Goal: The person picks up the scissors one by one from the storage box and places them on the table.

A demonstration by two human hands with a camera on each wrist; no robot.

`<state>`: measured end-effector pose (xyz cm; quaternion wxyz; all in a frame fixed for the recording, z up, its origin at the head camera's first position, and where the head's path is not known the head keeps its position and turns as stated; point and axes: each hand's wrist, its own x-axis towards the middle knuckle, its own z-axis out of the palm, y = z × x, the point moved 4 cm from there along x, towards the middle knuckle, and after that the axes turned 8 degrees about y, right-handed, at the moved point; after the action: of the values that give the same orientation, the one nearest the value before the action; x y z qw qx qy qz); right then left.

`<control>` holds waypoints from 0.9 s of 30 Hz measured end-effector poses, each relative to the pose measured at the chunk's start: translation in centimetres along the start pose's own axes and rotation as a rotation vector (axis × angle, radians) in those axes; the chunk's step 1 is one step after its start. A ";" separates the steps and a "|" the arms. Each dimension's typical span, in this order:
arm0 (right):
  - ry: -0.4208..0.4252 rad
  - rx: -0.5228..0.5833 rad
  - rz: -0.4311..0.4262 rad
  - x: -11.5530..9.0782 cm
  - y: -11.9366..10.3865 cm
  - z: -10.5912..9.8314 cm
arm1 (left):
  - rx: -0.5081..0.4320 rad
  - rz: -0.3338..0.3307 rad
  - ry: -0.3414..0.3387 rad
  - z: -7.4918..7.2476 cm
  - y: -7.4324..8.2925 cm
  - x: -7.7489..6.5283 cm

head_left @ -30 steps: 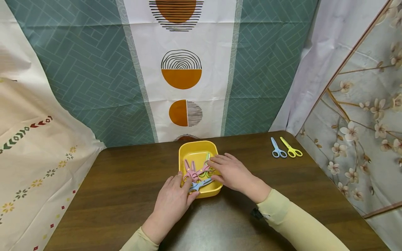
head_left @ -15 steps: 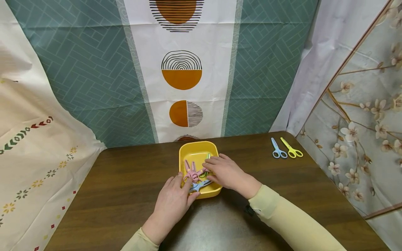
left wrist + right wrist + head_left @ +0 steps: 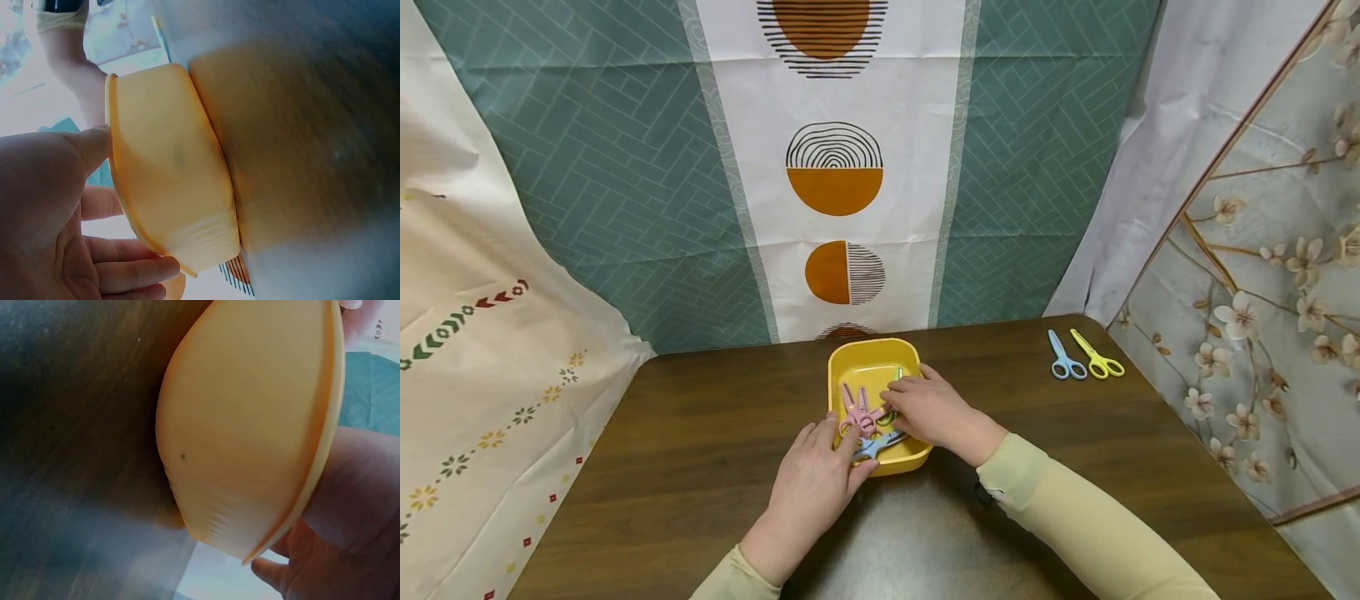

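Two hands of ours are at the yellow tray (image 3: 865, 375). Our left hand (image 3: 812, 475) rests spread over its near-left corner, thumb and fingers touching the rim. Our right hand (image 3: 934, 410) reaches over the right rim, fingers bent inward; we cannot tell whether they pinch anything. It has just slid further in, covering more of the green scissors (image 3: 899, 375), so we judge the work is now among the scissors rather than at the rim. Beside its fingertips lie pink scissors (image 3: 861, 415), blades apart, and blue scissors (image 3: 868, 447). Well off to the right on the brown table (image 3: 730, 417), a second blue pair (image 3: 1062, 353) and yellow scissors (image 3: 1093, 353) lie unmoved, side by side.
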<state>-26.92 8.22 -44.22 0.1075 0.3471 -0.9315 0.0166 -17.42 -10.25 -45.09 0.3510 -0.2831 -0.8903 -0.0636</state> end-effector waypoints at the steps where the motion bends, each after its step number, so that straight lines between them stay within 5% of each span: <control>1: -0.006 -0.009 0.005 0.1 0.0 0.1 | 0.001 -0.001 -0.002 0.0 0.0 0.0; 27: 0.001 -0.150 -0.012 1.4 -0.7 2.4 | 0.013 -0.005 -0.026 -0.5 0.1 0.1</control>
<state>-27.99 6.53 -46.26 0.1339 0.3437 -0.9279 -0.0537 -17.14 -10.26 -44.71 0.3411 -0.2794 -0.8958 -0.0553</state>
